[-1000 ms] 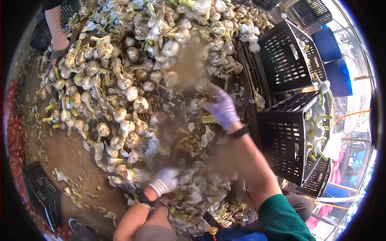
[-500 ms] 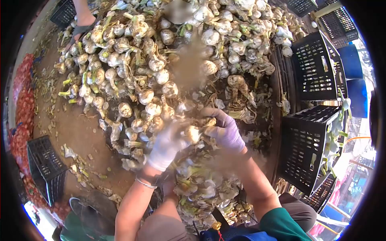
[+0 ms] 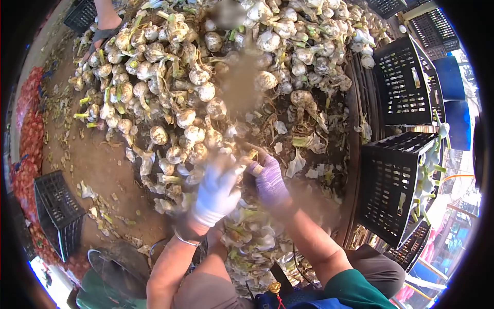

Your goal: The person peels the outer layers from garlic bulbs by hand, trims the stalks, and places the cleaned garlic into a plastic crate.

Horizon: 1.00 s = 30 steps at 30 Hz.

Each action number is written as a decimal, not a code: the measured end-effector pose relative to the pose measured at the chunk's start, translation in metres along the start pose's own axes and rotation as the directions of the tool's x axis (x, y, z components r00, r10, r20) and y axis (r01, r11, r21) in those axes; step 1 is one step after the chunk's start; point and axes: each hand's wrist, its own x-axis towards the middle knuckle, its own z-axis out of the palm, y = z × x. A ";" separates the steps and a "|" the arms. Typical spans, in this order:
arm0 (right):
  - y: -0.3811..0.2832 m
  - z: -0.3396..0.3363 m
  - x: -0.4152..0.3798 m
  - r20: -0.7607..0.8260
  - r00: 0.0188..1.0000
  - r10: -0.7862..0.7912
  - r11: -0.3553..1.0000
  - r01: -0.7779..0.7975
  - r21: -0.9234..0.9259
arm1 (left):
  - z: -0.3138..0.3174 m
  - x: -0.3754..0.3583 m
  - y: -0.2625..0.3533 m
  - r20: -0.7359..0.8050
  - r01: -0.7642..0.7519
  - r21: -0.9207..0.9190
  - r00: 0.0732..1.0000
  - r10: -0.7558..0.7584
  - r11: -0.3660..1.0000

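My right hand [image 3: 268, 180], in a pale purple glove, pinches the stem of a garlic bulb [image 3: 250, 156] between thumb and fingers. Close beside it is my left hand [image 3: 213, 193] in a white glove, its fingers smeared by motion, so their grip does not show clearly. Much of the bulb is hidden behind the blur and the gloves. Just beyond both hands spreads a large pile of garlic bulbs [image 3: 206, 91] with dry, soil-stained skins and cut stems. Below them, between my legs, lies a heap of loose garlic skins and leaves [image 3: 252, 237].
Black plastic crates [image 3: 388, 180] stand along the right side, with green stems hanging over one. Another black crate [image 3: 59, 211] sits at left near red net sacks [image 3: 28, 123]. Someone's sandalled foot [image 3: 108, 26] shows at upper left. Blue containers [image 3: 455, 123] stand far right.
The right hand has moved left and turned more upright with the stem. The left hand has shifted slightly, and the bulb that showed between the hands is now mostly hidden.
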 end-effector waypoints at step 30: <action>-0.013 0.008 -0.004 0.053 0.988 0.145 0.979 -0.135 -0.154 | -0.007 -0.003 0.004 -0.067 0.096 -0.127 0.992 -0.105 0.987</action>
